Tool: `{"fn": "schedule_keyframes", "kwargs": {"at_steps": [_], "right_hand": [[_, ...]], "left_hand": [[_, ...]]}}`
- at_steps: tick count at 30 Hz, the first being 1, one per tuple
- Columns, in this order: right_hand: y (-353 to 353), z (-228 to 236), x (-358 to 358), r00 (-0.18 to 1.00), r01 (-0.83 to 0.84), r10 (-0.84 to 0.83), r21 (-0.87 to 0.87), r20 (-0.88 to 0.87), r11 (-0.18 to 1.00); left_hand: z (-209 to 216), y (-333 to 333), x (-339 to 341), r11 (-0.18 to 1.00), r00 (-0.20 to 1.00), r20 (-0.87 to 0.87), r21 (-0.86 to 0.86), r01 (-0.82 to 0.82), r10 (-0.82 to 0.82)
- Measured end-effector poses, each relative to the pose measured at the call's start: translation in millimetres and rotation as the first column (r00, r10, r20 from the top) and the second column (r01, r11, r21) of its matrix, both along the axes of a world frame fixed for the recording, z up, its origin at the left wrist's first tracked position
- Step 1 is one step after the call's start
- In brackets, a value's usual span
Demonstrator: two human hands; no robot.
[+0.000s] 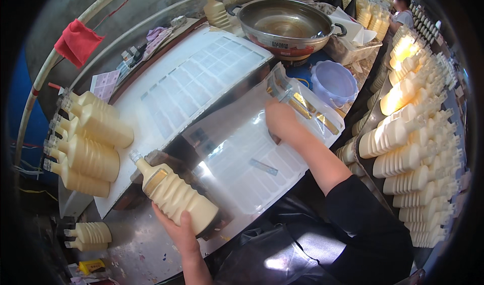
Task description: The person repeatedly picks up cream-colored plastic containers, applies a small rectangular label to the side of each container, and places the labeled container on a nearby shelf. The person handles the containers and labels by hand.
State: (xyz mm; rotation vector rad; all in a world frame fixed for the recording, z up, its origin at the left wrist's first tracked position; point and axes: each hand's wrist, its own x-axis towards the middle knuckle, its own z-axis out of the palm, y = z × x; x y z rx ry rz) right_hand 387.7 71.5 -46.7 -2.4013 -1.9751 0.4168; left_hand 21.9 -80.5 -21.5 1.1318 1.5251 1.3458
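Note:
My left hand is wrapped round the lower body of a cream bottle with a wavy ribbed body. The bottle lies tilted, its clear neck pointing up and to the left, and a gold label sits at its shoulder. Over the far part of a clear plastic sheet, my right hand is closed with its fingers curled down. What its fingertips hold, if anything, is hidden. Gold label strips lie on the sheet just right of that hand.
A white sloped board stands beyond the sheet. Behind are a wide metal pan of liquid and a lavender plastic basin. Cream bottles are stacked at left; many more fill the right side, where another person is.

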Motion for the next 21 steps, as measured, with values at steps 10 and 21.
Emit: {"fn": "schedule_keyframes", "kwargs": {"at_steps": [10,21], "right_hand": [[-72.1,-10.8,-44.2,0.929,-0.223,0.286,0.26,-0.236,0.94],[-132.2,-16.1,-2.9,0.913,-0.378,0.401,0.215,-0.074,0.901]], "left_hand": [[-7.9,0.7,-3.0,0.999,0.999,-0.035,0.038,0.008,-0.006],[-1.4,1.4,3.5,1.0,1.0,0.006,-0.002,-0.026,0.026]]}}
